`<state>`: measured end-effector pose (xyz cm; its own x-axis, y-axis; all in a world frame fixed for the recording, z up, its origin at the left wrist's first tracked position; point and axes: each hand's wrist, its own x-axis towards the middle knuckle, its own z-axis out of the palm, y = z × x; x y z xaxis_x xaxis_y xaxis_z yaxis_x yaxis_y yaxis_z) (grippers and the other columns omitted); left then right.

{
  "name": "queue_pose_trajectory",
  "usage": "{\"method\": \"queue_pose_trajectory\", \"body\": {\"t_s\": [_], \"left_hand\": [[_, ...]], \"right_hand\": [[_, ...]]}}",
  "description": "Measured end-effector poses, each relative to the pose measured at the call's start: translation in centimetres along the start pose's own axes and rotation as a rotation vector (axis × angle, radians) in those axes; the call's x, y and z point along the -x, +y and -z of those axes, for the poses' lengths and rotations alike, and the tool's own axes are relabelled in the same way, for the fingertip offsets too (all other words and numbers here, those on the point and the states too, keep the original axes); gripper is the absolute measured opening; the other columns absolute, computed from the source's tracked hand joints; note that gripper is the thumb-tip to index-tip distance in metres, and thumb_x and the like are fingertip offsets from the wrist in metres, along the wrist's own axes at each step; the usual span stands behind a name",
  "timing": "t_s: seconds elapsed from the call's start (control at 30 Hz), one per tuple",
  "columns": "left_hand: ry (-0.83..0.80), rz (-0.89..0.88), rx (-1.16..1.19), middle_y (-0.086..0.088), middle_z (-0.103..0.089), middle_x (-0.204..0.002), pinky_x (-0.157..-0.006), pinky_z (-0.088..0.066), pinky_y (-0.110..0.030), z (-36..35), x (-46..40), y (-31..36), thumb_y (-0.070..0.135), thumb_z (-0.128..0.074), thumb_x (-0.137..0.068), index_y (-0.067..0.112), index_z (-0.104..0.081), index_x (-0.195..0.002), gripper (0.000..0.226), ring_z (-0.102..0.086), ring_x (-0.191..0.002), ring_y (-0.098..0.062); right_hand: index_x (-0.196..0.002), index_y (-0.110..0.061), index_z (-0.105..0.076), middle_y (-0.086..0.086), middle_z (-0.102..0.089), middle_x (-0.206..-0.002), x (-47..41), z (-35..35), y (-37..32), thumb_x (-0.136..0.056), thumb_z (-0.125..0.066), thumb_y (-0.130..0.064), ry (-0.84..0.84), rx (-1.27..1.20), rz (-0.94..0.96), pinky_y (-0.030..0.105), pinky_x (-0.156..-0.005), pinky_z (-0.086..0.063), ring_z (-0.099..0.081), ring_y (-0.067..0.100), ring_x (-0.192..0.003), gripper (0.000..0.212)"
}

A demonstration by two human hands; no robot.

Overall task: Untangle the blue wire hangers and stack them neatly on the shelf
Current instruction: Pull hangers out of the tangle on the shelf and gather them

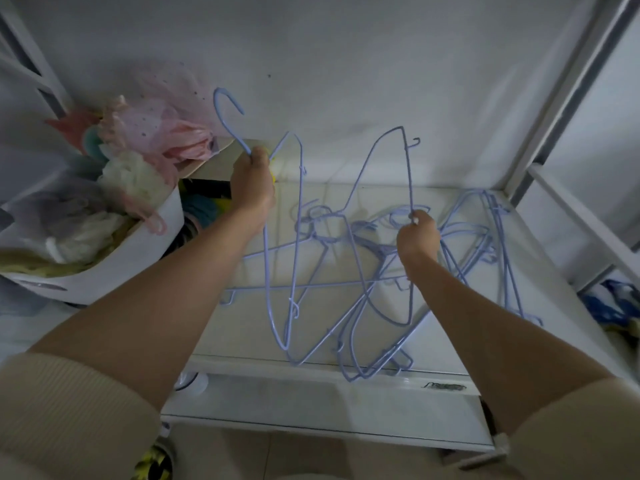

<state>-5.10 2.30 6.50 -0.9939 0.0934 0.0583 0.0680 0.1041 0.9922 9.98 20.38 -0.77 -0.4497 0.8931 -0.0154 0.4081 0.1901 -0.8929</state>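
My left hand [254, 183] is closed around the neck of a blue wire hanger [266, 258] and holds it upright, hook pointing up at the wall. My right hand [417, 239] grips a second blue hanger [408, 168] by its wire, lifted on end so one shoulder points up. Between and under both hands lies a tangled heap of blue hangers [332, 237] on the white shelf [242, 327]. Several more blue hangers [498, 237] lie in a flatter pile at the shelf's right end.
A white bin [114, 271] full of pink and pale plastic bags and cloths stands at the left, beside a white box. The white wall is close behind. A white metal frame post [561, 109] rises at the right. Blue fabric [609, 306] lies below right.
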Motion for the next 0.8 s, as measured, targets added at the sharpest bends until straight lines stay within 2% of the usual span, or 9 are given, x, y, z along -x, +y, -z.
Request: {"method": "queue_pose_trajectory", "body": {"t_s": [0.07,0.13,0.27,0.33,0.4,0.47,0.53,0.63,0.8], "left_hand": [[0.011,-0.005,-0.006,-0.041,-0.049,-0.084,-0.062,-0.042,-0.060,-0.5,-0.1,-0.3,0.047,-0.033,-0.076,-0.014,-0.051,-0.091,0.064,-0.047,-0.073,-0.057],[0.024,-0.006,-0.032,-0.045,-0.049,-0.111,-0.078,-0.043,-0.070,-1.0,0.1,-0.9,0.052,-0.031,-0.076,-0.015,-0.050,-0.102,0.074,-0.052,-0.094,-0.062],[0.063,-0.037,-0.125,-0.038,-0.057,-0.114,-0.087,-0.048,-0.065,-1.5,0.4,-1.7,0.059,-0.024,-0.070,0.003,-0.062,-0.112,0.079,-0.057,-0.102,-0.054],[0.064,0.002,-0.104,-0.040,-0.057,-0.112,-0.083,-0.051,-0.060,-1.7,0.6,-1.6,0.054,-0.025,-0.076,-0.002,-0.060,-0.110,0.075,-0.056,-0.100,-0.056],[0.021,0.059,-0.043,-0.033,-0.063,-0.083,-0.061,-0.047,-0.040,-2.0,1.2,-1.3,0.044,-0.030,-0.086,-0.003,-0.061,-0.090,0.056,-0.056,-0.078,-0.052],[-0.042,0.093,0.023,-0.005,-0.051,-0.042,-0.044,-0.031,-0.024,-2.6,1.8,-0.8,0.033,-0.031,-0.094,0.010,-0.053,-0.069,0.040,-0.047,-0.039,-0.029],[-0.112,0.103,0.065,-0.002,-0.048,-0.043,-0.038,-0.034,-0.022,-3.3,2.2,-0.5,0.028,-0.032,-0.096,0.011,-0.056,-0.080,0.033,-0.040,-0.028,-0.014],[-0.251,0.134,0.159,-0.013,-0.065,-0.071,-0.045,-0.051,-0.024,-3.7,2.7,0.1,0.028,-0.033,-0.097,0.013,-0.055,-0.110,0.029,-0.063,-0.050,-0.020],[-0.398,0.162,0.320,-0.015,-0.067,-0.086,-0.061,-0.059,-0.030,-4.3,3.9,1.2,0.033,-0.032,-0.101,0.019,-0.041,-0.116,0.023,-0.067,-0.070,-0.026]], "right_hand": [[-0.130,-0.009,-0.054,0.023,-0.061,-0.110,-0.6,1.0,0.4,-0.087,-0.030,0.003,0.060,-0.085,-0.001,0.032,-0.065,-0.042,-0.057,0.031,-0.085,0.050],[-0.120,-0.010,-0.058,0.016,-0.055,-0.086,-1.1,1.6,0.5,-0.087,-0.028,0.004,0.110,-0.172,-0.001,0.030,-0.054,-0.035,-0.047,0.026,-0.064,0.046],[-0.118,-0.013,-0.059,0.000,-0.039,-0.062,-2.1,2.3,0.5,-0.090,-0.026,-0.002,0.134,-0.390,-0.121,0.026,-0.046,-0.029,-0.031,0.015,-0.043,0.045],[-0.115,-0.016,-0.058,0.001,-0.033,-0.059,-2.0,2.5,0.4,-0.091,-0.024,-0.003,0.069,-0.529,-0.195,0.016,-0.039,-0.026,-0.026,0.013,-0.037,0.044],[-0.110,-0.017,-0.056,0.003,-0.028,-0.057,-1.1,2.6,0.0,-0.092,-0.022,0.000,-0.035,-0.658,-0.231,0.010,-0.036,-0.022,-0.022,0.012,-0.036,0.042],[-0.107,-0.013,-0.053,0.003,-0.029,-0.054,0.2,2.2,-0.7,-0.094,-0.022,0.001,-0.138,-0.760,-0.261,0.009,-0.035,-0.021,-0.023,0.008,-0.028,0.037],[-0.106,-0.010,-0.052,0.000,-0.031,-0.046,1.3,1.5,-1.3,-0.095,-0.021,0.002,-0.229,-0.831,-0.298,0.008,-0.032,-0.020,-0.023,0.004,-0.024,0.035],[-0.107,-0.008,-0.051,-0.001,-0.029,-0.048,2.5,0.7,-2.2,-0.097,-0.022,0.000,-0.340,-0.839,-0.344,0.009,-0.030,-0.018,-0.021,0.004,-0.025,0.032],[-0.101,-0.007,-0.052,0.000,-0.027,-0.053,4.2,-0.2,-2.8,-0.098,-0.020,-0.003,-0.411,-0.765,-0.427,0.011,-0.030,-0.017,-0.019,0.006,-0.024,0.033]]}}
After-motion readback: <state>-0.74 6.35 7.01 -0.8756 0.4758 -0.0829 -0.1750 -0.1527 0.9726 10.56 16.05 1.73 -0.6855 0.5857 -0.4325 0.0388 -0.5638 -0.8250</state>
